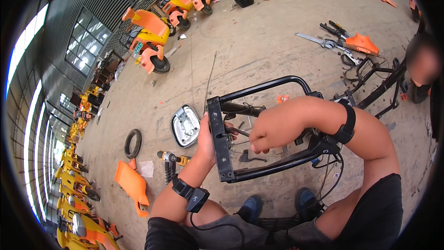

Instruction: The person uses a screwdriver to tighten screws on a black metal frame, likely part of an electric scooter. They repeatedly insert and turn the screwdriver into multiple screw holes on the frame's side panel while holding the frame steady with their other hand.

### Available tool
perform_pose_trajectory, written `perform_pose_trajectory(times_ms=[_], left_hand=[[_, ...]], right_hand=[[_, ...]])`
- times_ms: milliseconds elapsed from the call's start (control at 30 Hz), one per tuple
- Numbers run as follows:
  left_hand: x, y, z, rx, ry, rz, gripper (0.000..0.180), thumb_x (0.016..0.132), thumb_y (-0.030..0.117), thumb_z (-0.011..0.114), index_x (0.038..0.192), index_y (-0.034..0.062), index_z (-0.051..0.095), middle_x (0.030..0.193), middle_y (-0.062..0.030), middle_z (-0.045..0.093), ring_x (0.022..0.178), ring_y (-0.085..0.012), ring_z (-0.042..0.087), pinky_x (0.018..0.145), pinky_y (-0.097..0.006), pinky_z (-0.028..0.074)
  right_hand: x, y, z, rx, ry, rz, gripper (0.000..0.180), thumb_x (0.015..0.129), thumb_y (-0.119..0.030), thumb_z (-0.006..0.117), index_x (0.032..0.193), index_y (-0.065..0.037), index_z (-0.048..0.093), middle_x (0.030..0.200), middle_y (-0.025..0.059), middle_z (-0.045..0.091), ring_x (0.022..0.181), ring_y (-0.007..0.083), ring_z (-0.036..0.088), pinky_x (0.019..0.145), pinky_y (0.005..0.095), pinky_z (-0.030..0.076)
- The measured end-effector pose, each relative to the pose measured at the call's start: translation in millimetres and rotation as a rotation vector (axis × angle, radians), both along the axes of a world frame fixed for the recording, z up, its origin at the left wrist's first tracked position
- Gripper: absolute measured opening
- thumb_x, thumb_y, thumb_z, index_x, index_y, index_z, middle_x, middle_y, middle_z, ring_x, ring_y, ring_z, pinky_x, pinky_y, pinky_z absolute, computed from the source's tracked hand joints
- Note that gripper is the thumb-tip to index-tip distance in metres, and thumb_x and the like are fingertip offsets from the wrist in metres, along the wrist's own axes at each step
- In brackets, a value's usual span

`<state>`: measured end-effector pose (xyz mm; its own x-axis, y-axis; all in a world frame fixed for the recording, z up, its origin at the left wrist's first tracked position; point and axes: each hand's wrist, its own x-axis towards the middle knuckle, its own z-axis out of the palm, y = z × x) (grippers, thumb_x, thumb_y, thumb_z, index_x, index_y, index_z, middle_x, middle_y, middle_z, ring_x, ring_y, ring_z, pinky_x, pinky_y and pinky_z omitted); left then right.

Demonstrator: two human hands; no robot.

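Observation:
In front of me stands a black tubular scooter frame point(268, 84), its flat drilled crossbar point(214, 115) facing left. My left hand point(206, 136) is closed around that crossbar, the palm against its outer side and the fingertips showing behind it. Inside the frame, my right hand point(266, 134) is curled into a fist on a thin dark metal rod point(237, 131). The rod reaches toward the middle of the crossbar; its working end is too small to make out. A black brake lever point(252, 158) lies on the floor beneath the frame.
Left on the floor lie a silver housing point(181, 127), a tyre point(132, 143), a yellow power tool point(182, 160), a spring point(170, 171) and an orange panel point(129, 183). Large cutters point(335, 30) lie far right, near another person point(423, 60). Orange-yellow scooters point(150, 37) stand beyond.

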<state>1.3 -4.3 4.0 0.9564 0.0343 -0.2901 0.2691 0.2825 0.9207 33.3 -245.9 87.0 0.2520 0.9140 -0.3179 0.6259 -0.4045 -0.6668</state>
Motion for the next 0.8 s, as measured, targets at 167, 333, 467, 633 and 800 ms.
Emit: perform_pose_trajectory(times_ms=[167,333,467,633,800], left_hand=[[0.1,5.0,-1.5,0.014,-0.022,-0.066,0.071,0.102,0.059,0.023,0.094,0.0008,0.063,0.081,-0.0152,0.066,0.08,-0.0281,0.067,0.073,-0.041,0.054],[0.2,-0.9,3.2,0.027,-0.09,-0.156,0.071,0.102,0.06,0.02,0.103,0.003,0.062,0.081,-0.0123,0.066,0.08,-0.0244,0.065,0.073,-0.037,0.052],[-3.6,-8.5,11.2,0.079,-0.104,-0.122,0.069,0.102,0.059,0.019,0.105,0.0044,0.061,0.08,-0.0111,0.064,0.072,-0.0221,0.062,0.067,-0.035,0.051],[-8.6,-8.0,12.5,0.168,-0.15,-0.066,0.071,0.102,0.06,0.019,0.104,0.002,0.061,0.08,-0.0143,0.067,0.073,-0.0238,0.065,0.064,-0.033,0.052],[-10.8,-9.4,19.6,-0.05,0.036,-0.159,0.07,0.102,0.059,0.022,0.094,0.0025,0.062,0.082,-0.0146,0.068,0.074,-0.0254,0.066,0.066,-0.036,0.054]], right_hand=[[8.6,3.8,8.9,0.269,0.098,-0.204,0.038,0.101,-0.033,0.051,0.097,0.001,0.069,0.081,0.0081,0.072,0.072,0.0162,0.068,0.07,0.0327,0.053],[12.1,26.4,-0.1,0.581,0.305,-0.395,0.047,0.102,-0.035,0.046,0.089,0.006,0.064,0.069,0.0125,0.068,0.059,0.0187,0.066,0.059,0.0328,0.054],[3.5,45.0,0.4,0.659,0.275,-0.445,0.057,0.104,-0.042,0.042,0.08,0.005,0.064,0.065,0.0126,0.066,0.05,0.0201,0.061,0.053,0.0355,0.052],[-11.4,48.3,3.4,0.664,0.136,-0.298,0.065,0.105,-0.044,0.036,0.075,0.007,0.064,0.065,0.0145,0.064,0.062,0.028,0.062,0.07,0.0394,0.053],[-10.4,33.1,6.2,0.474,0.168,-0.139,0.05,0.103,-0.037,0.045,0.083,0.004,0.065,0.075,0.0118,0.069,0.069,0.0227,0.065,0.07,0.0365,0.051]])
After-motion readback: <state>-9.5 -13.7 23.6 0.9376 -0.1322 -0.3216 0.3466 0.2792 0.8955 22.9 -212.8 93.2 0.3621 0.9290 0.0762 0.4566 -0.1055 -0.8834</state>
